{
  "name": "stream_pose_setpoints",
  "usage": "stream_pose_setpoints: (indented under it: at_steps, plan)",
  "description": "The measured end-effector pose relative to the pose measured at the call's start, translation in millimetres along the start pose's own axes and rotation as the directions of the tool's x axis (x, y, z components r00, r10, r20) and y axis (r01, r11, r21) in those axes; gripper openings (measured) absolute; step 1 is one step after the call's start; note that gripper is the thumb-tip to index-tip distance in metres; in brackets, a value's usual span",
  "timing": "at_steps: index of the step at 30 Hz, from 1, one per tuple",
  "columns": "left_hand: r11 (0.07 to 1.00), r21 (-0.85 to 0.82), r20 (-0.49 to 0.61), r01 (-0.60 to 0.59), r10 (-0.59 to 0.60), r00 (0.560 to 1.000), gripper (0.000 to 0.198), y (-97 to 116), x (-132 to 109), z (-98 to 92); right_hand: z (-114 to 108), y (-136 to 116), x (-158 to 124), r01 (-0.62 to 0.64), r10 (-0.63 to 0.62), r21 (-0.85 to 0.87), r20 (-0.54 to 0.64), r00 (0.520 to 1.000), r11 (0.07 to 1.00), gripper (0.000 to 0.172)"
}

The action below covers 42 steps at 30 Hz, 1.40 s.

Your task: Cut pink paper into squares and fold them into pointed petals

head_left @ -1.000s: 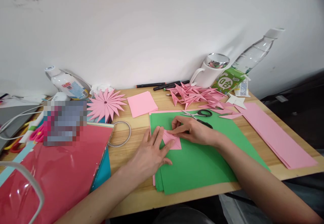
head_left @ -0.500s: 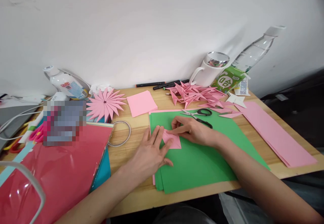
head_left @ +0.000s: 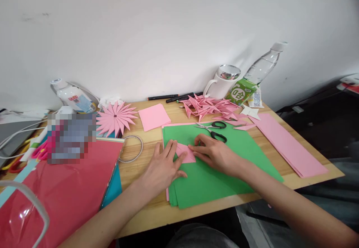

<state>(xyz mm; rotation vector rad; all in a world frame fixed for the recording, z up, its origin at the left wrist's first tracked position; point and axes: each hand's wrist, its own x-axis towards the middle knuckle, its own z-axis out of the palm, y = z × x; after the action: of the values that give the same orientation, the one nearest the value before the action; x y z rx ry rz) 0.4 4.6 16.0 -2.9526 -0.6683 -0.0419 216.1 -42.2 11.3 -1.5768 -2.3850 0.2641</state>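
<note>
A small folded pink paper [head_left: 188,156] lies on a stack of green sheets [head_left: 224,180]. My left hand [head_left: 165,164] rests over its left side, fingers spread and pressing it down. At the paper's upper right edge, my right hand [head_left: 214,151] pinches with thumb and forefinger together. Black-handled scissors [head_left: 218,130] lie partly open on the green sheets, just behind my right hand.
Behind are a square pink stack [head_left: 154,117], a pink paper wheel [head_left: 115,116], folded pink pieces [head_left: 209,107], pens [head_left: 171,96], a mug [head_left: 223,83] and a bottle [head_left: 263,67]. Long pink strips [head_left: 291,145] lie right, a tape roll [head_left: 134,149] and red folder [head_left: 70,180] left.
The view has shifted, so the right-side items appear further left. My right hand has moved slightly toward the paper's right edge, while my left hand stays on the paper.
</note>
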Motion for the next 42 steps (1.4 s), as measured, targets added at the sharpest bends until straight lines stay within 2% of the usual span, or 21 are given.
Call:
stream_pose_setpoints:
  at_steps: [3,5,8,10,12,14,16,17,19,21,22,23,25,28,35,42]
  plan:
    - [0.999,-0.037,-0.007,0.019,-0.019,1.0,0.048,-0.7,0.0,-3.3,9.4,-8.4,5.6,-0.189,0.194,0.06,-0.098,0.976,0.98,0.019]
    - [0.996,-0.086,-0.038,0.036,-0.04,0.998,0.04,-1.6,-1.6,-2.9,12.6,-14.3,10.5,-0.254,0.26,0.062,-0.115,0.959,0.965,0.021]
    - [0.967,-0.245,-0.151,0.069,-0.108,0.983,0.024,-5.0,-4.9,2.6,13.0,-21.5,19.7,-0.312,0.326,0.155,-0.074,0.942,0.937,0.019]
    - [0.901,-0.421,-0.224,0.102,-0.212,0.951,0.021,-8.9,-6.2,7.0,12.4,-24.6,27.4,-0.337,0.355,0.285,-0.013,0.935,0.898,0.019]
    - [0.775,-0.612,-0.202,0.157,-0.345,0.917,0.019,-13.5,-6.0,9.2,11.6,-26.6,36.6,-0.314,0.336,0.442,0.031,0.941,0.84,0.019]
    - [0.608,-0.759,-0.075,0.233,-0.437,0.896,0.013,-17.9,-5.0,7.5,10.2,-28.5,47.0,-0.237,0.286,0.61,0.018,0.958,0.756,0.018]
    - [0.425,-0.858,0.035,0.288,-0.51,0.859,0.029,-21.5,-4.2,2.5,8.1,-31.3,57.4,-0.141,0.258,0.768,-0.033,0.966,0.624,0.021]
    - [0.316,-0.903,0.074,0.292,-0.555,0.828,0.034,-23.1,-4.2,-0.5,7.2,-33.1,62.2,-0.103,0.25,0.832,-0.044,0.967,0.545,0.029]
    - [0.088,-0.968,0.13,0.235,-0.625,0.769,0.033,-25.9,-5.0,-6.0,6.4,-37.2,70.3,-0.069,0.234,0.915,-0.029,0.972,0.398,0.047]
    - [-0.094,-0.984,0.177,0.153,-0.641,0.747,0.029,-28.7,-6.3,-9.5,8.4,-41.1,76.2,-0.08,0.225,0.954,0.014,0.974,0.287,0.054]
    - [-0.151,-0.98,0.195,0.127,-0.637,0.745,0.028,-30.2,-7.0,-10.5,10.5,-42.6,78.4,-0.087,0.237,0.967,0.029,0.971,0.239,0.052]
    - [-0.18,-0.976,0.208,0.119,-0.635,0.744,0.028,-31.7,-7.7,-11.1,13.0,-43.7,80.1,-0.089,0.263,0.978,0.037,0.964,0.19,0.049]
    - [-0.174,-0.975,0.217,0.136,-0.65,0.728,0.031,-34.4,-8.6,-11.6,18.4,-44.5,82.3,-0.082,0.334,0.992,0.045,0.941,0.098,0.042]
    - [-0.138,-0.974,0.226,0.181,-0.67,0.707,0.035,-36.9,-9.1,-11.4,24.1,-43.7,83.1,-0.099,0.418,0.995,0.075,0.905,0.035,0.036]
    - [-0.222,-0.944,0.329,0.243,-0.623,0.71,0.031,-37.1,-8.7,-7.4,24.7,-45.0,78.1,-0.148,0.47,0.988,0.105,0.877,0.055,0.028]
    - [-0.296,-0.931,0.355,0.215,-0.588,0.727,0.028,-35.2,-6.8,-4.8,24.1,-46.0,74.3,-0.158,0.484,0.983,0.096,0.87,0.089,0.027]
